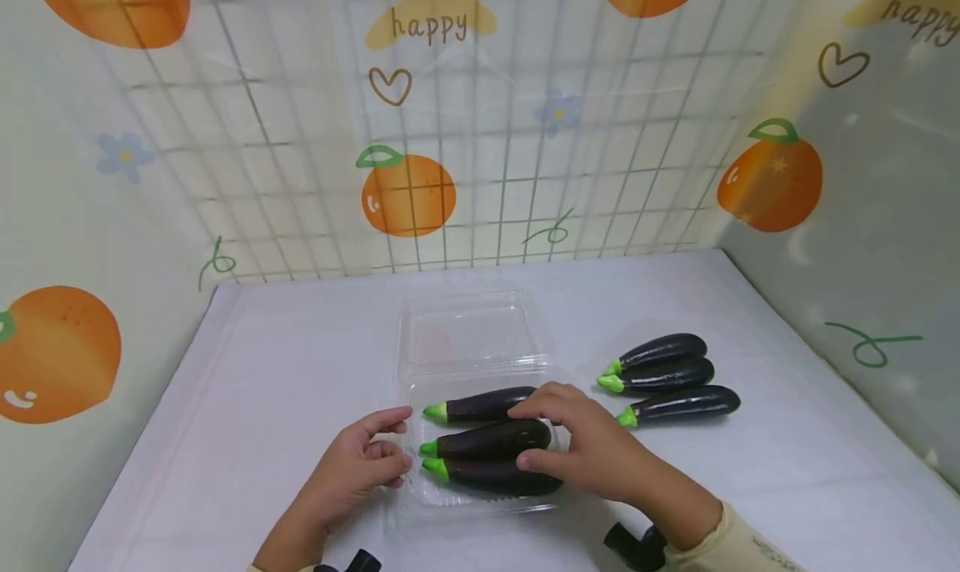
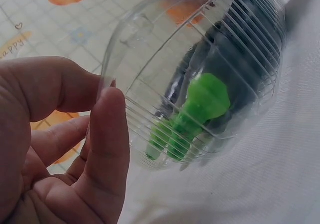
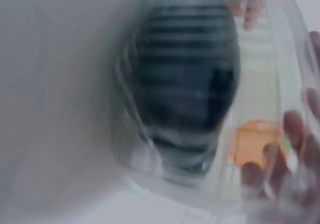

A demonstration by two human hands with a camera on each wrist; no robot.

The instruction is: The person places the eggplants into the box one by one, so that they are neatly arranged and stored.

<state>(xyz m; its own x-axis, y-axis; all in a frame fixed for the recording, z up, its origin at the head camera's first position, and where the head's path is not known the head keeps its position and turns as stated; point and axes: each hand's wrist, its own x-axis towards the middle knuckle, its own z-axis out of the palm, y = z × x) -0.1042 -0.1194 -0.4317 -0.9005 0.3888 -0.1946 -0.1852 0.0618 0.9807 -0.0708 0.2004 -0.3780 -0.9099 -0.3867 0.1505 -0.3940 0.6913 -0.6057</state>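
Note:
A clear plastic clamshell box (image 1: 480,372) stands with its lid folded back, away from me. Three dark eggplants lie side by side in its base: the far eggplant (image 1: 480,406), the middle eggplant (image 1: 491,440) and the near eggplant (image 1: 495,477). Their green stem ends point left. My left hand (image 1: 362,459) is at the box's left side; in the left wrist view thumb and forefinger pinch the rim (image 2: 112,48). Over the eggplants' right ends my right hand (image 1: 588,443) rests with fingers spread and loosely bent. The right wrist view is blurred.
To the right of the box more eggplants lie on the white tabletop: a back eggplant (image 1: 663,353), one against it (image 1: 667,376), and a front eggplant (image 1: 686,405). Behind the table hangs a printed curtain (image 1: 480,197) over a wire grid, with side curtains left and right.

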